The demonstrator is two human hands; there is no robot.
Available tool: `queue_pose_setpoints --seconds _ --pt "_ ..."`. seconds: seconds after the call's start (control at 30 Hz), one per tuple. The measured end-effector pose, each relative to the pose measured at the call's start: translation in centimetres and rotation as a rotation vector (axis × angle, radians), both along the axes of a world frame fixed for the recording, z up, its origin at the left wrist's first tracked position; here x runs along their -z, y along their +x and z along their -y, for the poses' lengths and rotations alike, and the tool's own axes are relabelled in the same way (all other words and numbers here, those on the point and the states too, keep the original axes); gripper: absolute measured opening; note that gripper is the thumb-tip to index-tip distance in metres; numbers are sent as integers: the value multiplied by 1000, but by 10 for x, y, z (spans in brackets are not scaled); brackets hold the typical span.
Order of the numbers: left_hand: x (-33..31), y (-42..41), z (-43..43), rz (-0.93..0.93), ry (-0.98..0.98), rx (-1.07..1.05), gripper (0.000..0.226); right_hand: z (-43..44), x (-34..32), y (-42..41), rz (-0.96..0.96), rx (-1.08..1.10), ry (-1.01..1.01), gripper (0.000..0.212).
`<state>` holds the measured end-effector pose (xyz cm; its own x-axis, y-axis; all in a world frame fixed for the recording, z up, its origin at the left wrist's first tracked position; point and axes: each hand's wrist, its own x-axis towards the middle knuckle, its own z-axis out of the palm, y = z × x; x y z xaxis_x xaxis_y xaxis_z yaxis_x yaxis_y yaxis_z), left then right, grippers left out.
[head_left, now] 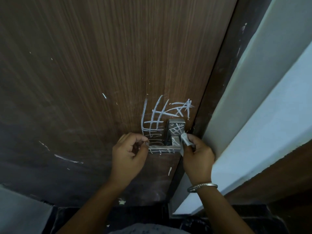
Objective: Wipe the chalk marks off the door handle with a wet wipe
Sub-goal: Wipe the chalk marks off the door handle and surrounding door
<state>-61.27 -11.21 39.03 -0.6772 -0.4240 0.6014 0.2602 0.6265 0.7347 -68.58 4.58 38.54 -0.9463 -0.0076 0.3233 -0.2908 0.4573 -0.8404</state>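
Note:
A metal door handle (175,128) sits on the brown wooden door, its square plate and lever crossed with white chalk lines. More chalk marks (162,114) cover the door above and left of it. My right hand (196,152) pinches a crumpled white wet wipe (184,138) against the right side of the handle plate. My left hand (129,152) has its fingers curled at the left end of the lever (162,147), fingertips at its tip; the frame does not show a firm grip.
The dark door frame (217,85) runs up the right of the door, with a pale wall (263,92) beyond it. Stray white paint flecks (67,159) dot the door at the left. A silver bangle (201,187) circles my right wrist.

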Motion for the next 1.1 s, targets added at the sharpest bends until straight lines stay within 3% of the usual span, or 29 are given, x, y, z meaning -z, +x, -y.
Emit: queue_pose_setpoints --seconds 0.23,0.47,0.7,0.9,1.1 --pt "1 1 0 9 6 6 12 4 -6 -1 -149 19 -81 26" --pt "1 0 -1 16 22 -6 11 2 24 4 51 19 -6 27" --pt "0 2 -4 20 86 -11 12 4 12 -1 -101 52 -89 25" --pt "-1 5 -4 29 102 -7 15 1 45 4 157 24 -29 24" --pt "1 8 -5 53 124 -29 9 4 39 -1 67 34 -122 28"
